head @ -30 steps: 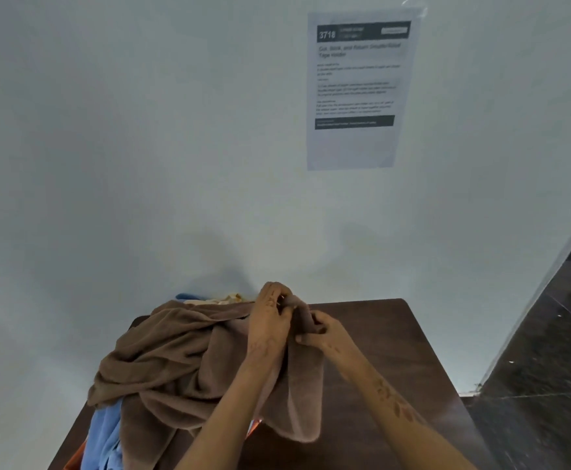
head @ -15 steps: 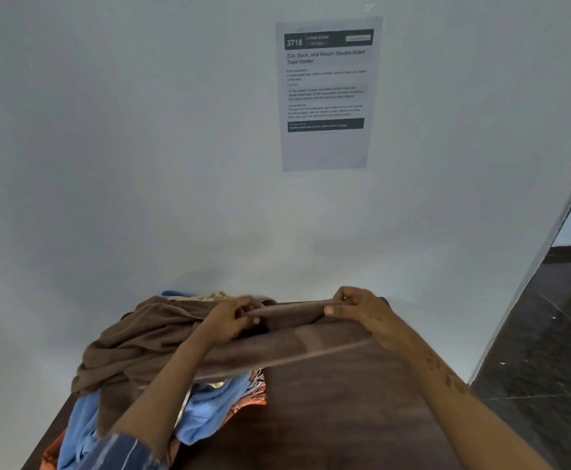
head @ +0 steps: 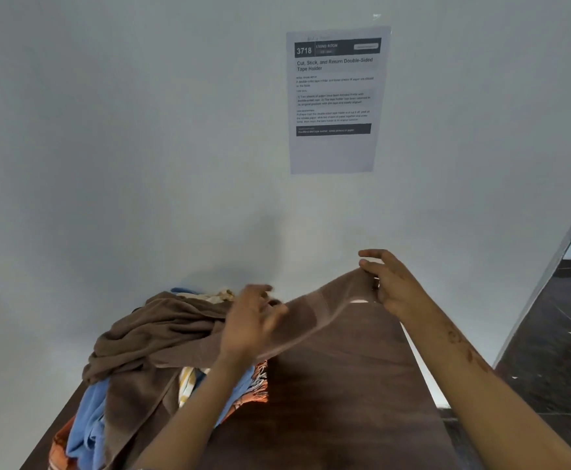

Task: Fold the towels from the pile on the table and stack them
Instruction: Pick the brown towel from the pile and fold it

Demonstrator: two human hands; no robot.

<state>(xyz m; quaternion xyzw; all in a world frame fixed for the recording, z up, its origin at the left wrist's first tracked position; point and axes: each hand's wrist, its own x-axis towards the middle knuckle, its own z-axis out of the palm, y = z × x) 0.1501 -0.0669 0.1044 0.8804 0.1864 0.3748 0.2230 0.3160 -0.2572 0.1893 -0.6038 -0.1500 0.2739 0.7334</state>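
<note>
A brown towel [head: 318, 317] stretches from the pile on the left up toward the right, lifted above the dark wooden table [head: 345, 401]. My right hand [head: 387, 286] pinches its raised right corner, with the other fingers spread. My left hand [head: 253, 320] is blurred against the towel's near edge, fingers loosely spread; its hold is unclear. The rest of the brown towel lies bunched on the pile [head: 162, 337]. Under it sit a blue towel [head: 87, 425], an orange fringed one [head: 260, 385] and a yellow-striped one [head: 187, 381].
A white wall stands right behind the table, with a printed sheet [head: 335, 100] taped to it. Dark tiled floor [head: 555, 334] lies to the right of the table edge. Bare tabletop shows to the right of the pile.
My right hand has drawn the towel corner further right and higher, stretching the edge out. My left hand slid along the edge and its fingers have loosened.
</note>
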